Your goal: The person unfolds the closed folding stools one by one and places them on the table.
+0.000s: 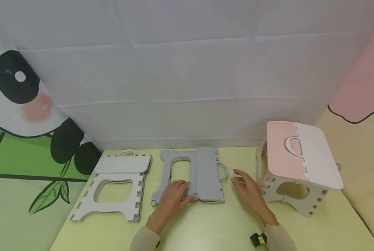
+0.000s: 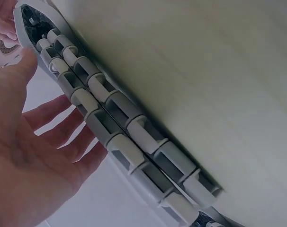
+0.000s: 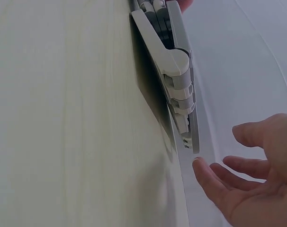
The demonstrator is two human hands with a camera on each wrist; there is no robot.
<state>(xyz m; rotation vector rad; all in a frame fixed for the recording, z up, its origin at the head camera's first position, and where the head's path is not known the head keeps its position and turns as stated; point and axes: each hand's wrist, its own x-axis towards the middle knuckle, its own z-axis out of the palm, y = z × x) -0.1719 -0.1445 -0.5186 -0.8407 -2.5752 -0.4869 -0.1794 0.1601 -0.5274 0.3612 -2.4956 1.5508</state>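
Note:
A grey folding step stool lies folded flat in the middle of the table, its loop handle on the right side. My left hand rests on its near edge, fingers extended over the frame and thumb pointing right. The left wrist view shows the stool's interlocking hinge edge beside the palm. My right hand hovers to the right of the handle, fingers loosely bent, holding nothing. In the right wrist view, its fingertips are just off the stool's end.
A white folded stool lies at the left. On the right, an unfolded stool with a pink and white top stands upright. A small black object with a yellow patch is beside the right sleeve. A white cloth hangs behind the table.

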